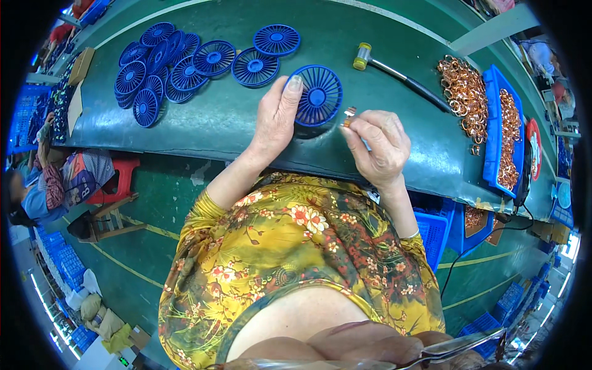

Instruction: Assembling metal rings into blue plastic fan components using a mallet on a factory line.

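My left hand (pixel 277 119) grips the left rim of a round blue plastic grille (pixel 317 96), thumb on top, holding it tilted over the green table. To its right, my right hand (pixel 378 143) pinches a small copper-coloured metal clip (pixel 349 116) between thumb and fingertips, a short way off the grille's rim. The clip's exact shape is too small to make out. More blue grilles lie left of my hands: a loose heap (pixel 157 68), with a few single ones (pixel 277 40) nearer the middle.
A mallet (pixel 394 71) with yellow ends and a black grip lies beyond my right hand. Farther right are a pile of copper clips (pixel 464 92) and a blue tray (pixel 492 123) of them. A person (pixel 46 185) sits at the left. Blue crates (pixel 431 231) stand below the table edge.
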The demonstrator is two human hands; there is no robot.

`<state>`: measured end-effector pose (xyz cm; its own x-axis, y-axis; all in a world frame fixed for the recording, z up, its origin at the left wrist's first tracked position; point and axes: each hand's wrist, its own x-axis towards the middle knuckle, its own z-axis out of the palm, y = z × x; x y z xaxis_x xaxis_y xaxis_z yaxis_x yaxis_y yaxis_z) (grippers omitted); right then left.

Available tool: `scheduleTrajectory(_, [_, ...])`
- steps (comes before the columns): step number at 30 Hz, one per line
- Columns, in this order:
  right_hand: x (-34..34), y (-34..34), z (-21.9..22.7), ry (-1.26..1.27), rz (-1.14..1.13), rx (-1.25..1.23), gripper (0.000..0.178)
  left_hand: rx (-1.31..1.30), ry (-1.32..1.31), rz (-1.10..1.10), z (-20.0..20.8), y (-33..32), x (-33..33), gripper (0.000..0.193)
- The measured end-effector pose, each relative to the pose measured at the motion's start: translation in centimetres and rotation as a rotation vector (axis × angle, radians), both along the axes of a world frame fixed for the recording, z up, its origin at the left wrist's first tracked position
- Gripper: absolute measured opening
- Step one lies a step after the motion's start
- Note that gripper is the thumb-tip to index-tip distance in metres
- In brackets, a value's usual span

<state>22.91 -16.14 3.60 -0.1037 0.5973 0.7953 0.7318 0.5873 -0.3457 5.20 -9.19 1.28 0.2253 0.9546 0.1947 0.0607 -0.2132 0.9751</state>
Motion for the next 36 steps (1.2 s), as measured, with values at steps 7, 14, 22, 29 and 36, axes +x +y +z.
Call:
scheduleTrajectory(7, [-0.6,0.4,0.8,-0.087,-0.030,0.024,0.019,-0.051,-0.143,-0.151,1.7,-2.2,1.7,0.037])
scheduleTrajectory(14, [-0.9,0.4,0.8,-0.064,-0.106,-0.176,0.017,0.286,0.060,-0.140,0.9,-3.0,2.2,0.029])
scheduleTrajectory(22, [0.2,-0.5,0.9,-0.125,-0.189,-0.085,0.037,-0.197,-0.427,-0.461,2.5,-2.9,1.8,0.055])
scheduleTrajectory(29, [2.7,-0.9,1.0,0.022,0.217,-0.294,0.033,-0.265,-0.327,-0.496,2.5,-3.1,1.6,0.045])
scheduleTrajectory(36, [11.0,-0.3,-0.3,0.134,-0.358,-0.289,0.025,0.545,0.311,-0.296,-0.5,-2.8,4.3,0.046])
